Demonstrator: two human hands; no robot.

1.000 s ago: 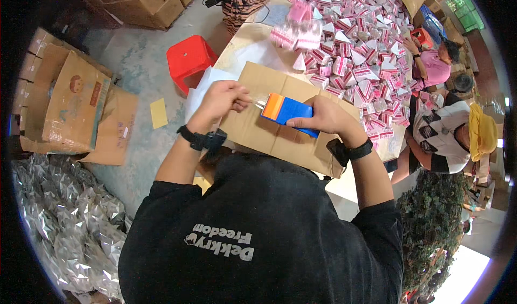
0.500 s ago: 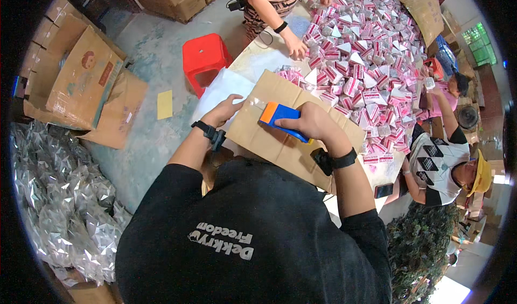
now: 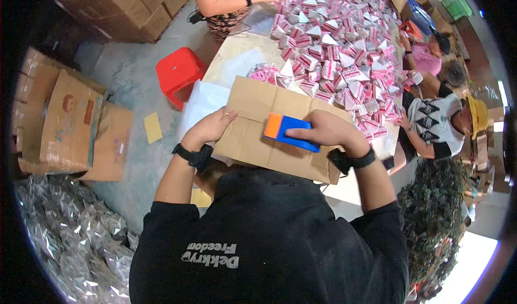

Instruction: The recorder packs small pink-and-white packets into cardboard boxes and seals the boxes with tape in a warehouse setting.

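A brown cardboard box (image 3: pixel 250 100) with a seam between its flaps lies in front of me at the table edge. My left hand (image 3: pixel 211 125) grips its left edge, thumb on top and the other fingers mostly hidden. Over the box's right half, my right hand (image 3: pixel 328 127) is closed around a blue tape dispenser (image 3: pixel 299 135) with an orange end pointing left. The dispenser sits on or just above the flaps; I cannot tell which. Loose white sheeting (image 3: pixel 207 102) lies beside the box on the left.
Many small pink-and-white packets (image 3: pixel 336 59) cover the table beyond the box. A red stool (image 3: pixel 180 72) stands left of it. Open cartons (image 3: pixel 70 121) and silvery wrapped goods (image 3: pixel 75 239) are further left. Co-workers sit or stand around the table, one in a yellow hat (image 3: pixel 477 115).
My left hand has come onto the box's left edge and taken hold. The box and tape dispenser are turned more level. The co-worker opposite has drawn a hand back. The whole view has shifted.
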